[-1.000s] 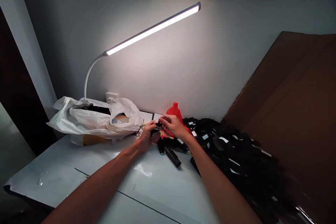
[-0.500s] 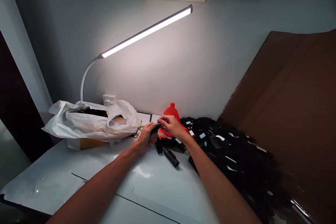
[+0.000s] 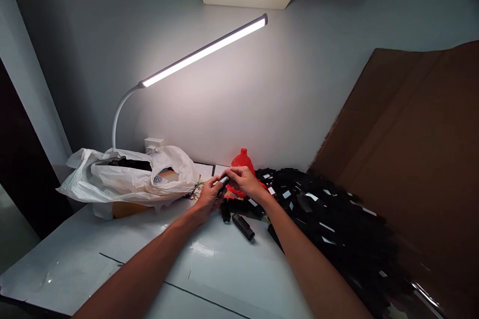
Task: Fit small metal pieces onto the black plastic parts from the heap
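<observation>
Gripping a dark piece (image 3: 223, 184) in the left hand (image 3: 208, 195); touching its end with the right hand (image 3: 242, 179), cannot tell if pinching; near a ribbed part (image 3: 243, 227).

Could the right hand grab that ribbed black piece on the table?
Probably yes: the ribbed black piece lies uncovered, near the right hand, though that hand is busy at the dark piece the left hand holds.

Black held piece (image 3: 223, 181), white plastic bag (image 3: 129, 182), brown cardboard (image 3: 415, 129).
</observation>
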A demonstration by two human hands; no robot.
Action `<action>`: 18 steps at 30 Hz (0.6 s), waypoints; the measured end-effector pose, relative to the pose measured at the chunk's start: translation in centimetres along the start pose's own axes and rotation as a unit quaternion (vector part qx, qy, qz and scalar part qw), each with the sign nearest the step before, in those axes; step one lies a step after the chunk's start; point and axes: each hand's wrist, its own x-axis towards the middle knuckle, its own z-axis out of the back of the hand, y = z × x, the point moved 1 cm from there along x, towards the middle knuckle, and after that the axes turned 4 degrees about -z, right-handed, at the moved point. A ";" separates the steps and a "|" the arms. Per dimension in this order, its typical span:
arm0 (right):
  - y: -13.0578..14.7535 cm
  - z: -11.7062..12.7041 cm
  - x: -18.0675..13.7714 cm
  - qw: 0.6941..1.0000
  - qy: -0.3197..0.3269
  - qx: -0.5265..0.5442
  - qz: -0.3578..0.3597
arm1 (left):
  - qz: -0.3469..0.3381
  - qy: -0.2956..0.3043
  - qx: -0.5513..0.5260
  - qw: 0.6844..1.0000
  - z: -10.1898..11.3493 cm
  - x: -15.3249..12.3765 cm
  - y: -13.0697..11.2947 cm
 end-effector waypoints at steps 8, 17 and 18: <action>0.4 -0.1 0.0 1.000 0.016 0.011 0.003 | -0.001 -0.006 0.009 1.000 -0.3 -0.2 -0.4; 0.4 -0.5 0.0 1.000 0.004 -0.011 0.006 | -0.039 -0.045 0.009 0.998 -0.3 0.2 -0.4; 0.4 -0.7 0.0 1.000 -0.001 -0.018 0.011 | -0.048 -0.050 0.010 0.998 -0.2 0.2 -0.3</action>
